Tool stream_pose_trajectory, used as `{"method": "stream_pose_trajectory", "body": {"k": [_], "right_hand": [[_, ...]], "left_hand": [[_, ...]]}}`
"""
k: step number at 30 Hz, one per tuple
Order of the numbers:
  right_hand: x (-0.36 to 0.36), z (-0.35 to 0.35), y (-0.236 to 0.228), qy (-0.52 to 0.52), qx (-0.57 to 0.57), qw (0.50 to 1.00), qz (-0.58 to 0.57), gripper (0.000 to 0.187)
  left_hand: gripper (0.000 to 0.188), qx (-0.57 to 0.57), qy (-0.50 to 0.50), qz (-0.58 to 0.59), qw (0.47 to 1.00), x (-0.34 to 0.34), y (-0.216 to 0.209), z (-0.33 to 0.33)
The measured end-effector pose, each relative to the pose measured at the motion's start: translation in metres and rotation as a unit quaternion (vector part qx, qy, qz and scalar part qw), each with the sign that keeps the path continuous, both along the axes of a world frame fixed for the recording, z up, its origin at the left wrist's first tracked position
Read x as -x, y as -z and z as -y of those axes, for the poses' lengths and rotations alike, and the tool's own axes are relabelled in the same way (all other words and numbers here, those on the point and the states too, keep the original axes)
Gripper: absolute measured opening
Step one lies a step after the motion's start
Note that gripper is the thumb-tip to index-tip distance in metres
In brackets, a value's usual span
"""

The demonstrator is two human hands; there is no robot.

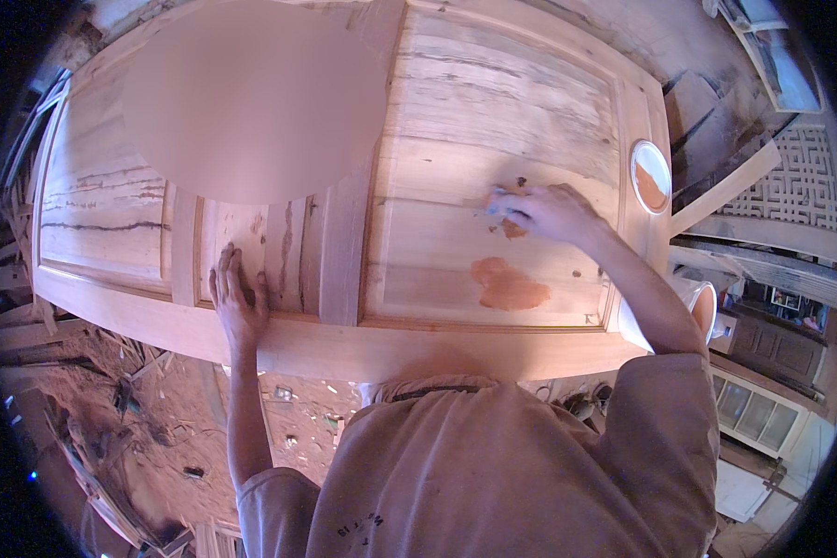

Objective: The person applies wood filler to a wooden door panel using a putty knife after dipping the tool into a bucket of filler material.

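Wooden door [493,112] lies flat, panels up. Left hand [239,298] is spread flat on the lower rail, apparently bracing. Right hand [544,212] curls around a small pad [504,206], pressing brown filler onto the right panel; a second filler patch [509,285] lies below. White dish [651,177] sits on the door's right edge, within reach.

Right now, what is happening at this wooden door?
A person leans over an unfinished panelled wooden door lying flat. The right hand presses something small, too hidden to identify, into reddish-brown paste on a panel. A larger smear of paste lies nearer the person. The left hand rests flat on the door. A white dish of the same paste sits at the door's right edge.
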State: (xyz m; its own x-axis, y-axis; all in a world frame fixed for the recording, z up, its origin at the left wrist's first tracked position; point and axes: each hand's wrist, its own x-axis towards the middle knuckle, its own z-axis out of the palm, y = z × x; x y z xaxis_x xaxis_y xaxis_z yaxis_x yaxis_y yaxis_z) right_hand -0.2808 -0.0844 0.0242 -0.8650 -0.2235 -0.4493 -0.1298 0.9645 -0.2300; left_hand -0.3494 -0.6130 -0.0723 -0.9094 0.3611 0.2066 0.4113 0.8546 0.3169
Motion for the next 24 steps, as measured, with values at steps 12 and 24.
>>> {"method": "stream_pose_trajectory", "body": {"k": [12,24], "right_hand": [[-0.052,-0.048,0.024,0.212,0.136,0.958,-0.138,0.041],[-0.066,-0.041,0.01,0.243,0.073,0.961,-0.105,0.036]], "left_hand": [[0.051,0.01,-0.003,0.004,1.0,-0.001,0.004,0.004],[0.051,0.007,0.002,-0.002,1.0,0.0,0.0,-0.002]]}}
